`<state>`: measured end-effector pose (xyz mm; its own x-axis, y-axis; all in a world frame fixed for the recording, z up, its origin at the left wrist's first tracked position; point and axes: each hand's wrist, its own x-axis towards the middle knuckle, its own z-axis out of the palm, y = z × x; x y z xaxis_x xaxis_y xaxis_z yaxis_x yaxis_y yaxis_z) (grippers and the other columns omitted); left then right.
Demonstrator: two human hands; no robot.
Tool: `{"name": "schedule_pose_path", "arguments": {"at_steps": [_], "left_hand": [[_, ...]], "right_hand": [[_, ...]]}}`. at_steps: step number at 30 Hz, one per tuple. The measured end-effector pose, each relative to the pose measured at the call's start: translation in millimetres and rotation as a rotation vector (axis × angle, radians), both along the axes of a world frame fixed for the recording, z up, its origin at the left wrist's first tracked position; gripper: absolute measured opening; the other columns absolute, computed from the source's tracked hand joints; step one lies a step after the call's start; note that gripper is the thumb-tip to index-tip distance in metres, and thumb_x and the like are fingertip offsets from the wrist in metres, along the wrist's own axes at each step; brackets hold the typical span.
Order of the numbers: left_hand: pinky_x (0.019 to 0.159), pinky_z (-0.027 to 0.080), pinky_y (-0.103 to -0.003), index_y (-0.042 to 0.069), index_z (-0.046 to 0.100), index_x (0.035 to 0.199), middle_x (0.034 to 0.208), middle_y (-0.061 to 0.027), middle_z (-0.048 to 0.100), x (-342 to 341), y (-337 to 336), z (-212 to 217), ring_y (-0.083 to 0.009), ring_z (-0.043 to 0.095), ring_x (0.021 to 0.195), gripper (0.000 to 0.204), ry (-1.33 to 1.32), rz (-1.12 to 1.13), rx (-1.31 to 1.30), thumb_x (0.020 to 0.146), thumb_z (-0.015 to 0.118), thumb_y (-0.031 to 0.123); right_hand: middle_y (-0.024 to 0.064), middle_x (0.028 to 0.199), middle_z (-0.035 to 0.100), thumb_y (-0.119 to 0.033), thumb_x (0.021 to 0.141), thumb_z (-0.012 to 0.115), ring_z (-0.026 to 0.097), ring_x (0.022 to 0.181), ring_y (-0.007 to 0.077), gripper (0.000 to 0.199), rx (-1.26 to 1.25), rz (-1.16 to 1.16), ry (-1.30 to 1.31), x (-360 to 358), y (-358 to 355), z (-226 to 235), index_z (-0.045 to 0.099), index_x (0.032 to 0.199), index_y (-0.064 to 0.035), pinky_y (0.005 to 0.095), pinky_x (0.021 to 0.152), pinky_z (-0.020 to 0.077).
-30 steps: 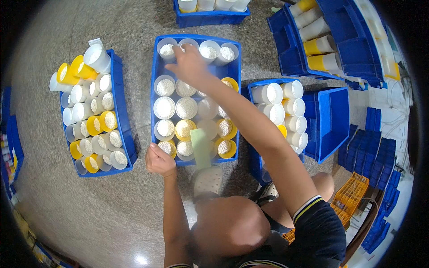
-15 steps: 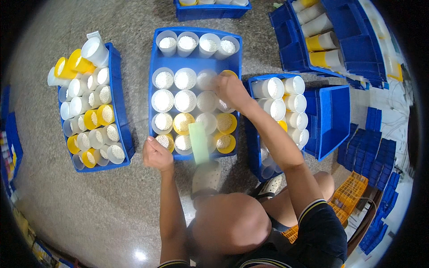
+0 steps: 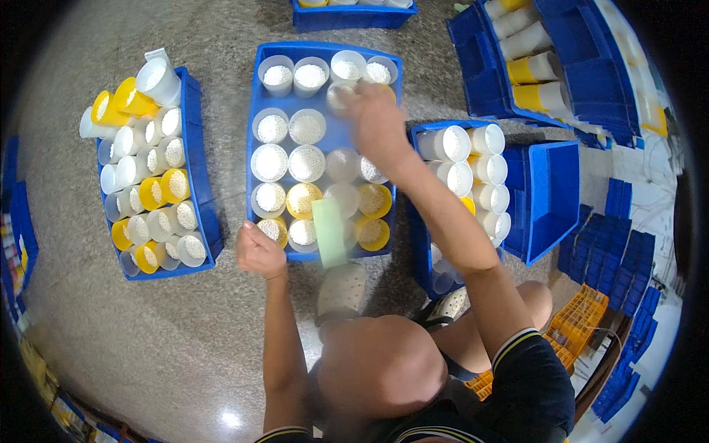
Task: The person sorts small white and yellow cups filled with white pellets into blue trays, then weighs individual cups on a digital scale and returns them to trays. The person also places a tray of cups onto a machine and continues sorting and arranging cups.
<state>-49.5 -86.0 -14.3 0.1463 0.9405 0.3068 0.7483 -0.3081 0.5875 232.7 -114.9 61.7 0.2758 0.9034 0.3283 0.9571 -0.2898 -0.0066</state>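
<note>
At the crate [image 3: 340, 134], right hand [image 3: 375, 122] among cups [image 3: 341, 98], grip unclear; left hand [image 3: 261, 251] closed; green strip [image 3: 329, 232] before others

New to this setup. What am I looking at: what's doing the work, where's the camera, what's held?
No machine: a person works bare-handed. The fisheye camera sits on their head, looking down, so straight edges bend. Left in the picture is the person's left. On the floor stand blue bins. The middle bin has rows of white and yellow cups, many with white grains showing. The right hand is at a white cup near the far end; it is too blurred to tell its grip. The left hand is curled by the bin's near left corner; nothing held is visible.
</note>
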Motion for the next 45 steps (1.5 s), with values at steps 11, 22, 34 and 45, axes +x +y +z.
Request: {"name": "schedule_pose_path", "arguments": {"at_steps": [11,22,34,45], "left_hand": [[0.05,0.035,-0.05,-0.001,0.051,0.065,0.061,-0.0201,0.053,3.1,0.4,1.0,-0.0404,0.05,0.053,0.045,-0.041,-0.004,0.052,0.105,0.048,0.02],[0.051,0.037,-0.05,-0.001,0.053,0.065,0.062,-0.0201,0.054,3.0,0.8,1.6,-0.0401,0.052,0.055,0.046,-0.009,0.015,0.036,0.105,0.048,0.022],[0.05,0.037,-0.05,0.001,0.051,0.064,0.06,-0.0198,0.052,3.3,0.3,4.3,-0.0401,0.051,0.054,0.046,-0.023,-0.004,0.057,0.105,0.047,0.022],[0.05,0.036,-0.05,0.0,0.053,0.066,0.062,-0.0207,0.054,2.5,0.5,1.2,-0.0416,0.052,0.055,0.045,-0.002,0.017,0.04,0.105,0.048,0.022]], "right_hand": [[0.0224,0.093,0.069,-0.042,0.086,0.073,0.067,0.087,0.039,0.048,-0.168,-0.036,0.637,-64.4,58.9,-30.0,0.066,0.101,0.0021,0.0461,0.078,0.0534],[0.016,0.084,0.071,-0.041,0.082,0.075,0.069,0.084,0.0321,0.041,-0.119,-0.102,0.404,-35.3,92.8,-43.9,0.07,0.092,-0.0014,0.0415,0.078,0.0538],[0.0088,0.087,0.067,-0.018,0.08,0.067,0.062,0.088,0.025,0.011,0.047,0.237,0.327,-69.1,38.0,-33.5,0.071,0.086,-0.0094,0.0396,0.079,0.045],[0.0041,0.088,0.063,-0.011,0.075,0.063,0.057,0.095,0.0229,0.01,0.041,0.253,0.434,-123.7,24.0,-45.4,0.069,0.083,-0.0088,0.0359,0.083,0.0472]]}}
